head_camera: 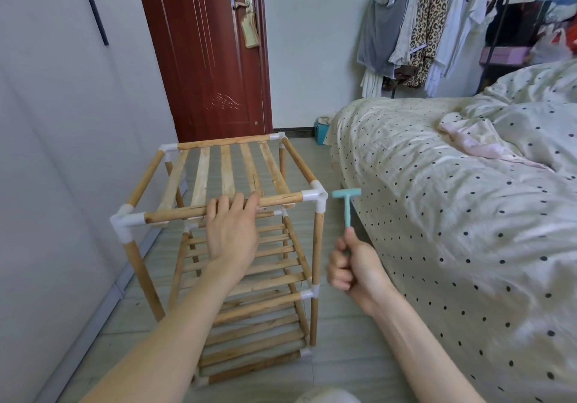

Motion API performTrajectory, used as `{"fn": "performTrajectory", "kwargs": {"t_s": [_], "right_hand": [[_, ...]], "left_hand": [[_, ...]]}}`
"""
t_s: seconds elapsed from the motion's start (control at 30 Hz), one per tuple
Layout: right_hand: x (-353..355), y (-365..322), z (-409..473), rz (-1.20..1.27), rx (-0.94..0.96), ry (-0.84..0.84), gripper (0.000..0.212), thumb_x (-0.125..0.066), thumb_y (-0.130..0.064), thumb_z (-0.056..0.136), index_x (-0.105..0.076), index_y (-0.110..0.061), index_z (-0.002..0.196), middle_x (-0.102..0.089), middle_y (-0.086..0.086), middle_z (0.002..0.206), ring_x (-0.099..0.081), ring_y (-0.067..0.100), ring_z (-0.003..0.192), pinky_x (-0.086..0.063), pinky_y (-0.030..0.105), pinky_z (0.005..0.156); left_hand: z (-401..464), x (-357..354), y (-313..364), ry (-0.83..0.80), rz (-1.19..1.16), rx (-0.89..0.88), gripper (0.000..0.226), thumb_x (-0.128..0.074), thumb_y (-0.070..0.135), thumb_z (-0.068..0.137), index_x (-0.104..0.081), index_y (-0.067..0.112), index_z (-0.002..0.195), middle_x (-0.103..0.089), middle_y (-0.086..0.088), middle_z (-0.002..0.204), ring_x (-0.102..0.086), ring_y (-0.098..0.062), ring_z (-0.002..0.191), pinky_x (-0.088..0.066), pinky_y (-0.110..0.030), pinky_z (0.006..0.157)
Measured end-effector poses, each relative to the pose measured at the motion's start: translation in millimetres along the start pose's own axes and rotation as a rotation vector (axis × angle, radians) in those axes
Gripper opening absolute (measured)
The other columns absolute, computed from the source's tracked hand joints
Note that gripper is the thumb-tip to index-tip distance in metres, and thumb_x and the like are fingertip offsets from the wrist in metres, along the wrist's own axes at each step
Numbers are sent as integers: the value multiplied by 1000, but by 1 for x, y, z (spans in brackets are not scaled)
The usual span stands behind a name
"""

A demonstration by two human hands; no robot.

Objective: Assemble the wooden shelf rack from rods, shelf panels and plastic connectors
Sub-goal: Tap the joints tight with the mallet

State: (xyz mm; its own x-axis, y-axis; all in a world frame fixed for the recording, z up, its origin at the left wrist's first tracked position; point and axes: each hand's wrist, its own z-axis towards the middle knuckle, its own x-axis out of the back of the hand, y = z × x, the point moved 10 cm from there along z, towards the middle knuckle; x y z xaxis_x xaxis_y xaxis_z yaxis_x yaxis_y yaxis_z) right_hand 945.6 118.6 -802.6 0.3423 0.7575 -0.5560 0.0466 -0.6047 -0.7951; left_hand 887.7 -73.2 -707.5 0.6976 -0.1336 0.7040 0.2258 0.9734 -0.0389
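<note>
The wooden shelf rack stands upright on the floor, with slatted shelves on several levels and white plastic connectors at its corners. My left hand rests on the top front rod, fingers curled over it near the middle. My right hand grips the handle of a small teal plastic hammer. The hammer's head is up and sits just right of the top front right connector, without touching it.
A bed with a dotted cover fills the right side, close to the rack. A grey wall runs along the left. A dark red door stands behind, and clothes hang on a rail at the back right.
</note>
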Motion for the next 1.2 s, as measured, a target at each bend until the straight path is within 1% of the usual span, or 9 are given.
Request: {"fn": "performTrajectory", "kwargs": {"t_s": [0.13, 0.27, 0.43, 0.6, 0.73, 0.9, 1.07, 1.13, 1.2], "right_hand": [[23, -31, 6, 228, 140, 155, 41, -21, -38, 104, -28, -20, 67, -22, -9, 37, -17, 6, 28, -12, 11, 33], [-14, 5, -3, -174, -67, -104, 45, -24, -38, 103, -35, -18, 65, -27, -7, 42, -18, 7, 30, -14, 13, 33], [18, -45, 1, 210, 223, 250, 40, -17, -34, 102, -30, -20, 68, -23, -7, 40, -18, 8, 29, -16, 11, 35], [-6, -15, 0, -396, 61, -85, 40, -37, -36, 101, -40, -14, 67, -24, -7, 42, -18, 8, 32, -15, 15, 33], [18, -66, 0, -257, 250, 107, 37, -27, -31, 103, -44, -11, 77, -22, -9, 36, -18, 4, 29, -15, 15, 32], [42, -93, 2, -656, 382, 247, 26, -37, -18, 99, -58, -13, 84, -34, -2, 55, -29, 12, 45, -26, 23, 43], [65, -94, 1, -573, 420, 480, 29, -29, -17, 101, -55, -4, 104, -45, 4, 67, -45, 21, 54, -37, 26, 50], [34, -57, 1, -886, 347, 265, 29, -33, -16, 101, -58, -4, 105, -55, 7, 72, -54, 24, 61, -41, 23, 56], [21, -40, -1, -989, 332, 136, 22, -40, -17, 100, -58, -5, 98, -49, 1, 63, -46, 15, 48, -36, 19, 45]], "left_hand": [[-1, 2, 0, -2, -10, 8, 28, -59, 12, 89, -60, 18, 116, -63, -2, 92, -52, -27, 83, -41, -41, 83], [0, 2, -2, -1, -12, 16, 28, -58, 12, 89, -60, 17, 117, -64, -3, 93, -52, -27, 84, -40, -42, 84], [-3, 8, 0, 64, -34, 0, 22, -59, 13, 89, -63, 15, 110, -64, -4, 86, -53, -28, 78, -42, -42, 78], [-2, 11, 0, 113, -42, -23, 20, -61, 12, 87, -65, 14, 106, -64, -4, 83, -53, -28, 74, -43, -41, 75], [-3, 11, 1, 107, -55, -23, 19, -59, 12, 88, -64, 14, 106, -64, -4, 84, -53, -28, 76, -42, -42, 76], [-3, 11, 0, 102, -56, -25, 19, -59, 12, 88, -64, 14, 107, -64, -4, 84, -52, -28, 76, -42, -42, 76], [-3, 9, 2, 81, -43, -14, 22, -63, 9, 86, -64, 14, 108, -63, -4, 85, -52, -28, 78, -41, -42, 78], [-3, 10, 1, 82, -37, -14, 23, -64, 9, 85, -64, 14, 107, -63, -4, 85, -52, -28, 78, -41, -42, 78], [-3, 11, 0, 91, -43, -21, 22, -64, 8, 85, -64, 13, 106, -63, -5, 84, -53, -29, 77, -42, -42, 77]]}}
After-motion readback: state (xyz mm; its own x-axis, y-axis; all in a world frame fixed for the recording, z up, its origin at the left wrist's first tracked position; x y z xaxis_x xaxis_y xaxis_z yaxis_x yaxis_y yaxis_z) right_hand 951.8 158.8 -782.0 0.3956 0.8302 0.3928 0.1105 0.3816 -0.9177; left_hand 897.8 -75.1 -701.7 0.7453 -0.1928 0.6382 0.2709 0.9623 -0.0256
